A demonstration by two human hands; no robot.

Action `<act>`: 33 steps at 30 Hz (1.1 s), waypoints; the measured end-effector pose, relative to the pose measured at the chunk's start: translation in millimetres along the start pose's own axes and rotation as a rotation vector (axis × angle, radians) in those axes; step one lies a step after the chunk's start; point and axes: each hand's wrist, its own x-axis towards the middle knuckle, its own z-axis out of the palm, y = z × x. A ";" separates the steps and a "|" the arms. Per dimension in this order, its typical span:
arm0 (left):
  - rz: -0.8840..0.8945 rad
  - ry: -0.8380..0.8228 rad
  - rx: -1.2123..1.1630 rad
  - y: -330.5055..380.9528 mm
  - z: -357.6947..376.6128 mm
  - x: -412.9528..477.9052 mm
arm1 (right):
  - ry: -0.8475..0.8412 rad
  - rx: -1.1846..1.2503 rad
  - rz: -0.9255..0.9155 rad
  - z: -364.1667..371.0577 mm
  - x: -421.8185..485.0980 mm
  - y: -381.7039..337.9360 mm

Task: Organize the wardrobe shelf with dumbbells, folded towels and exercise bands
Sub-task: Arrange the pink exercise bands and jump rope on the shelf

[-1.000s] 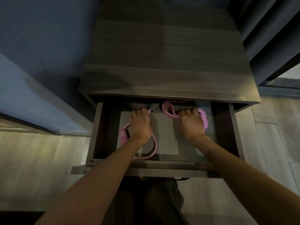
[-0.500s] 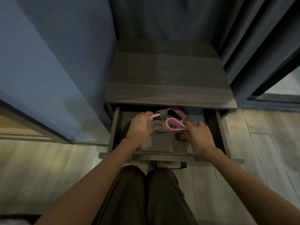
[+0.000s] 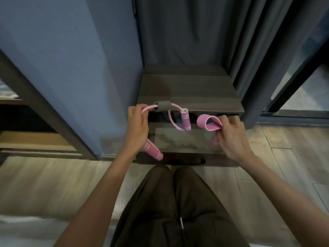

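Left hand (image 3: 137,124) grips the tube band (image 3: 175,114); right hand (image 3: 231,134) pinches the flat band (image 3: 207,123) above the drawer (image 3: 179,139).

No readable text, labels, brands or numbers appear anywhere; the pink handles (image 3: 185,120) at centre frame carry only plain pale stripes.

Dim room, cool light. Blue-grey wall panel (image 3: 71,68) fills the left and centre of view. Dark grey curtain (image 3: 195,32) hangs in folds behind and to the right of a low dark wood-grain cabinet (image 3: 187,90), its drawer (image 3: 181,139) pulled open toward the camera. Dark-framed glass door (image 3: 299,82) at far right, brighter beyond it. Light wood-plank floor (image 3: 62,184). At far left, a dark-framed wooden shelf unit (image 3: 26,139).
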 end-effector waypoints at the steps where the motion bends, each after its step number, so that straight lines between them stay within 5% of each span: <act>1: -0.028 -0.007 -0.013 -0.3 -5.0 -8.4 | -0.011 0.068 0.010 -0.6 -8.3 -0.8; 8: -0.025 -0.083 -0.116 0.6 -24.5 -52.0 | -0.038 0.358 0.084 11.1 -53.4 2.7; 15: -0.081 -0.114 -0.298 13.3 -15.2 -66.3 | -0.084 0.215 0.167 24.5 -68.1 1.5; 25: -0.010 -0.382 0.066 -31.1 32.4 -49.7 | -0.154 0.298 0.185 75.1 -64.7 17.8; 33: 0.152 -0.408 0.387 -56.2 73.7 -28.9 | -0.114 0.294 0.173 110.8 -44.8 28.8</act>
